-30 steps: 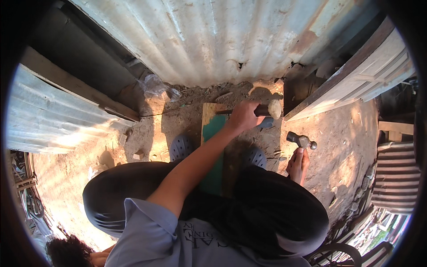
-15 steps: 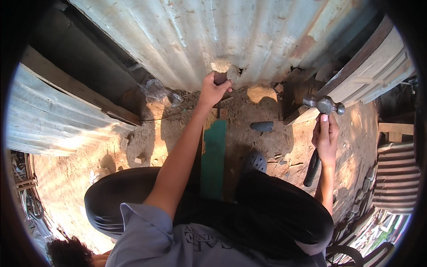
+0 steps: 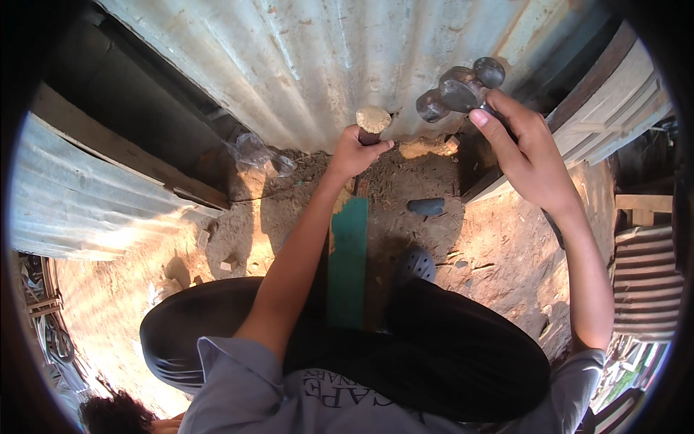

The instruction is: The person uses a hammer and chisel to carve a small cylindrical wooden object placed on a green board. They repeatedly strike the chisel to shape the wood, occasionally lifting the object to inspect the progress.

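I see a wall of corrugated metal (image 3: 318, 65), pale grey-blue, with brown rust stains toward its right part. On the left side stands another corrugated sheet (image 3: 87, 192), and a wooden beam (image 3: 123, 146) runs along its upper edge; behind this beam it is dark. On the right there is a pale panelled board (image 3: 618, 108) with a dark wooden edge. The floor (image 3: 499, 242) is bare brown earth, uneven, on which small debris is scattered. A clear plastic bag (image 3: 256, 155) lies near the foot of the metal wall. Farther right, a ribbed brownish sheet (image 3: 640, 286) is below a piece of wood (image 3: 645, 204). Bright sunlight (image 3: 108, 304) falls on the ground in patches
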Demonstrator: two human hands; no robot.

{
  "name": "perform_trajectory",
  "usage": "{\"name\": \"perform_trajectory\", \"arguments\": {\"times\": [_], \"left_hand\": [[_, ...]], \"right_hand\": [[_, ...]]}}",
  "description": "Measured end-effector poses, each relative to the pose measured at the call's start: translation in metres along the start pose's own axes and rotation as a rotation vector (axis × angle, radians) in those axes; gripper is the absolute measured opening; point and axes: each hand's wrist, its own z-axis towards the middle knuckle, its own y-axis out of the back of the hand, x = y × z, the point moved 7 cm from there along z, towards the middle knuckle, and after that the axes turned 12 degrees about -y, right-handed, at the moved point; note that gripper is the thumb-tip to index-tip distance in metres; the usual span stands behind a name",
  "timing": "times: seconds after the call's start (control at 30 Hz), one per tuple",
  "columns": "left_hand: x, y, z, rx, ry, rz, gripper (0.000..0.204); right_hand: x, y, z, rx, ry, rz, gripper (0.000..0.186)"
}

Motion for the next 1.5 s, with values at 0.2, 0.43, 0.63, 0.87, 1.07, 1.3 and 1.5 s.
{"name": "perform_trajectory", "arguments": {"times": [0.2,0.43,0.63,0.87,1.07,1.3,1.5], "left_hand": [[0.004,0.000,-0.001,-0.079,-0.017,-0.183,0.020],[-0.011,0.012,-0.012,-0.192,-0.050,-0.232,0.015],[-0.009,0.028,-0.014,-0.301,-0.062,-0.198,0.017],[-0.002,0.054,-0.022,-0.590,-0.043,-0.043,0.020],[0.000,0.071,-0.030,-0.713,-0.063,-0.196,0.025],[0.011,0.096,-0.036,-0.843,0.068,-0.366,0.018],[0.020,0.086,-0.027,-0.760,0.038,-0.398,0.017]], "right_hand": [[0.022,-0.024,0.018,0.046,0.089,0.004,0.027],[-0.006,-0.048,0.018,0.022,-0.004,0.096,0.027],[-0.016,-0.041,0.015,-0.004,-0.040,0.082,0.030],[-0.018,-0.043,0.018,0.007,-0.046,0.101,0.030],[-0.012,-0.049,0.023,0.021,-0.022,0.105,0.027],[-0.006,-0.049,0.031,0.023,0.002,0.044,0.032],[-0.009,-0.049,0.034,0.021,-0.041,0.023,0.031]]}}
